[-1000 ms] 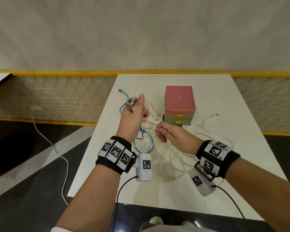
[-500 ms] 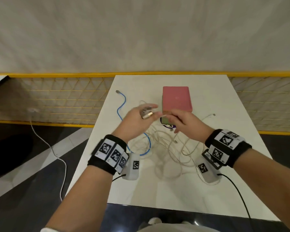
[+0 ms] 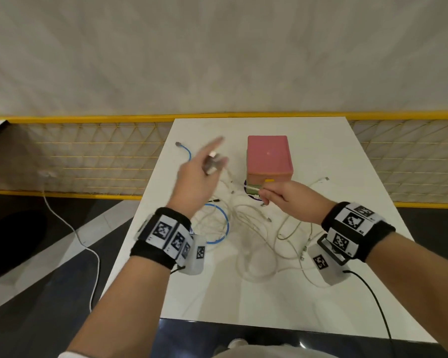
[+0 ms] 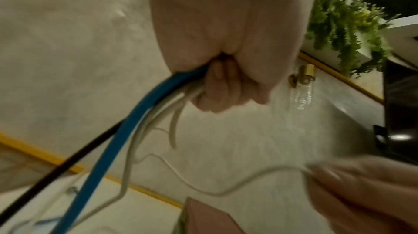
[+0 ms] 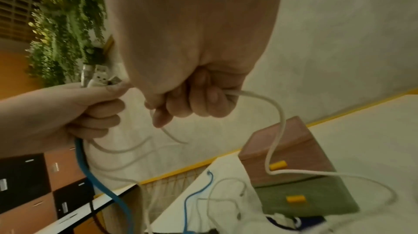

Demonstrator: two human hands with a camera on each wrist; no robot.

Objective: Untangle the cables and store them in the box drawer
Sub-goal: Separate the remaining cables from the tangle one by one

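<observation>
Up above the table (image 3: 321,293), the left hand (image 3: 194,184) gripped a bunch of cable ends: the blue cable (image 4: 126,141), a black cable (image 4: 68,162) and several white ones, plugs (image 5: 99,78) poking out past its thumb. Beside it, the right hand (image 3: 287,200) was fisted round one white cable (image 5: 276,130), which drooped in front of the box. Below them, the tangle of white cables (image 3: 256,228) sprawled over the tabletop, touching the front of the pink-and-green drawer box (image 3: 268,158), whose drawers with yellow handles (image 5: 278,165) stood closed.

Right hand (image 5: 194,84) fist grips white cable (image 5: 277,141); left hand (image 5: 68,112) grips blue cable (image 5: 90,175).
</observation>
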